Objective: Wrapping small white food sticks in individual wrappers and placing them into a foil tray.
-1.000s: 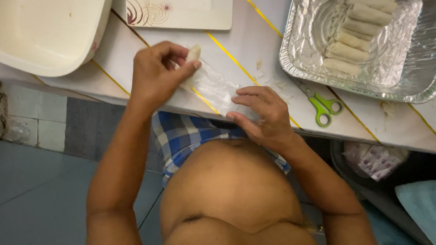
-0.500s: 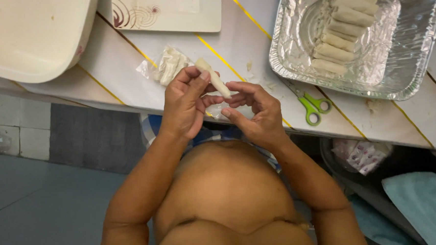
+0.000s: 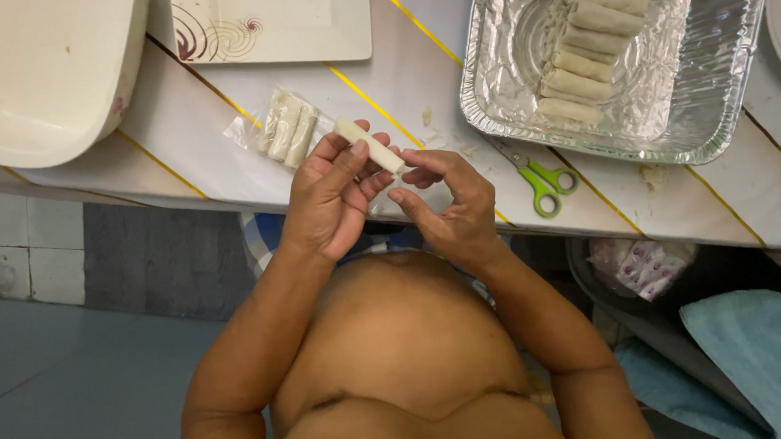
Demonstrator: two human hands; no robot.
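Observation:
My left hand (image 3: 331, 194) holds a pale uncooked spring roll (image 3: 368, 144) between thumb and fingers, just above the table's front edge. My right hand (image 3: 447, 199) touches the roll's right end with its fingertips. Just left of the hands lies a clear plastic bag (image 3: 283, 132) with a few more rolls inside. A foil tray (image 3: 667, 111) at the back right holds a row of several rolls (image 3: 583, 49).
Green-handled scissors (image 3: 540, 180) lie in front of the foil tray. A cream basin (image 3: 42, 77) sits at the far left, a square white plate (image 3: 268, 23) behind the bag. The white table (image 3: 184, 123) has yellow stripes. A blue cloth (image 3: 756, 353) lies lower right.
The left hand drew a roll out of the plastic bag and brought it toward me. The right hand let go of the bag and came up to the roll's end.

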